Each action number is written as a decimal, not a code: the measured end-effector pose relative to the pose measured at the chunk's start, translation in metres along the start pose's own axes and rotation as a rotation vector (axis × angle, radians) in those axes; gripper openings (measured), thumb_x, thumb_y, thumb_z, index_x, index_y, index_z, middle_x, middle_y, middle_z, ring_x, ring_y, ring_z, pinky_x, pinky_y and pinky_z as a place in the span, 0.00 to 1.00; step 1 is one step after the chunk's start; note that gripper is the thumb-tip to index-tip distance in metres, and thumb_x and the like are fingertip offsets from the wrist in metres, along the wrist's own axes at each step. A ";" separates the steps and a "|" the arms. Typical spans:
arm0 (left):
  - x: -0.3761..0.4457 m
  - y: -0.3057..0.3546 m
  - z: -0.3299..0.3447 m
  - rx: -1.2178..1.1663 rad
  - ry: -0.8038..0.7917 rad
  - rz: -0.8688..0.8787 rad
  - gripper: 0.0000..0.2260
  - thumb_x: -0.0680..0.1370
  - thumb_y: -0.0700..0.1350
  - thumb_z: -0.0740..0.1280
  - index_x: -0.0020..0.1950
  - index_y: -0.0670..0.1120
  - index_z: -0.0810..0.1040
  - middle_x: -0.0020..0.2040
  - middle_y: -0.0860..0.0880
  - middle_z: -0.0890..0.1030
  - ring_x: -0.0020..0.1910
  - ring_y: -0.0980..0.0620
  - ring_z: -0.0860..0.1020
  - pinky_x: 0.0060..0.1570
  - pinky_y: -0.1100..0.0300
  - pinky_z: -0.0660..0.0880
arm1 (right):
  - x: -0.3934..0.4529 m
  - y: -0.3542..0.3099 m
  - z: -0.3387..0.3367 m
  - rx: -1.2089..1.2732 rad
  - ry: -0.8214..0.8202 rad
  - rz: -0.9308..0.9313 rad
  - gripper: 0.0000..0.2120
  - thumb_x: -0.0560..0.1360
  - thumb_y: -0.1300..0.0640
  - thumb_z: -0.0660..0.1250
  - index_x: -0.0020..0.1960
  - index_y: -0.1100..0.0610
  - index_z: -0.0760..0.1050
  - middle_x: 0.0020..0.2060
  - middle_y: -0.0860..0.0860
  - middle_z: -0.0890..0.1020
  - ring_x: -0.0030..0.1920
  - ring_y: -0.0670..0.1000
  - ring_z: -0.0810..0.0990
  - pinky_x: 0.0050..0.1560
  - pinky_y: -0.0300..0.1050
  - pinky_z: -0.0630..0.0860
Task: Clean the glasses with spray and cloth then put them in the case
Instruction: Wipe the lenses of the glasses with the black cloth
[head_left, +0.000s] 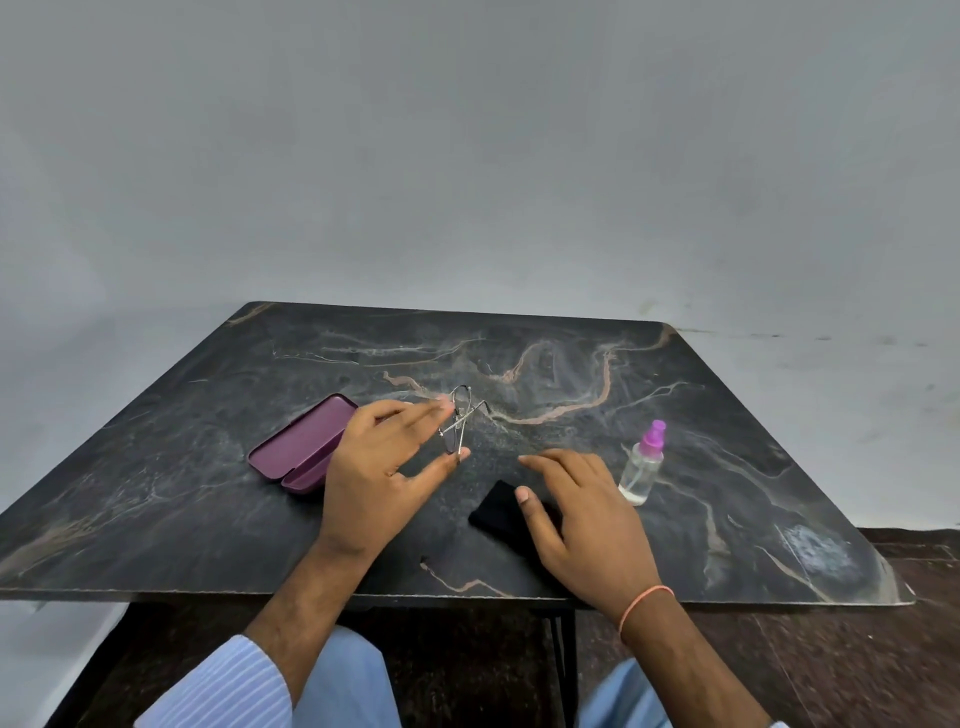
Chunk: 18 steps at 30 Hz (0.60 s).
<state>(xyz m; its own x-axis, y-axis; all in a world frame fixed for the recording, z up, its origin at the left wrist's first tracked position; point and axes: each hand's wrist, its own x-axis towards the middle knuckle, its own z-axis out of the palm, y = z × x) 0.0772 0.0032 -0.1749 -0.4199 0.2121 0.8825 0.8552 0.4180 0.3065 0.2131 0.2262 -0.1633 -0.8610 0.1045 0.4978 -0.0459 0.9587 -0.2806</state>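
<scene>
Thin metal-framed glasses (460, 415) are held just above the dark marble table (208, 493), pinched between the fingertips and thumb of my left hand (382, 478). A black cloth (498, 512) lies on the table near the front, and my right hand (582, 519) hovers over its right part with fingers spread and relaxed, holding nothing. A small clear spray bottle (643, 467) with a purple nozzle stands to the right of that hand. An open maroon glasses case (304, 441) lies to the left, partly behind my left hand.
The table's front edge (467, 595) runs just in front of my wrists. A grey wall (467, 156) rises behind the table. A dark patterned floor (857, 649) shows at the lower right.
</scene>
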 end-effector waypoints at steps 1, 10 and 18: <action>0.001 0.001 0.000 0.054 -0.029 0.044 0.23 0.77 0.52 0.82 0.71 0.48 0.87 0.67 0.56 0.87 0.61 0.46 0.83 0.67 0.58 0.78 | 0.001 -0.001 0.001 -0.025 -0.029 -0.007 0.20 0.85 0.42 0.61 0.70 0.50 0.80 0.64 0.44 0.81 0.64 0.49 0.77 0.64 0.47 0.78; 0.032 0.013 0.014 0.370 -0.344 0.439 0.19 0.79 0.51 0.81 0.70 0.52 0.87 0.64 0.53 0.88 0.61 0.43 0.85 0.56 0.52 0.85 | 0.001 -0.003 -0.001 -0.125 -0.092 0.008 0.20 0.85 0.38 0.56 0.54 0.45 0.84 0.48 0.41 0.83 0.49 0.50 0.79 0.46 0.53 0.78; 0.069 0.017 0.036 0.339 -0.546 0.509 0.30 0.73 0.55 0.85 0.73 0.52 0.85 0.60 0.56 0.89 0.59 0.45 0.85 0.45 0.54 0.85 | 0.000 0.001 0.002 -0.126 -0.087 0.042 0.23 0.82 0.32 0.58 0.52 0.44 0.86 0.47 0.41 0.83 0.50 0.50 0.79 0.46 0.52 0.78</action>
<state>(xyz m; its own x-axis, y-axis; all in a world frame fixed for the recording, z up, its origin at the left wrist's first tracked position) 0.0522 0.0569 -0.1214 -0.1684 0.8114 0.5598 0.8793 0.3804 -0.2868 0.2118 0.2264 -0.1648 -0.9015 0.1275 0.4136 0.0507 0.9801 -0.1918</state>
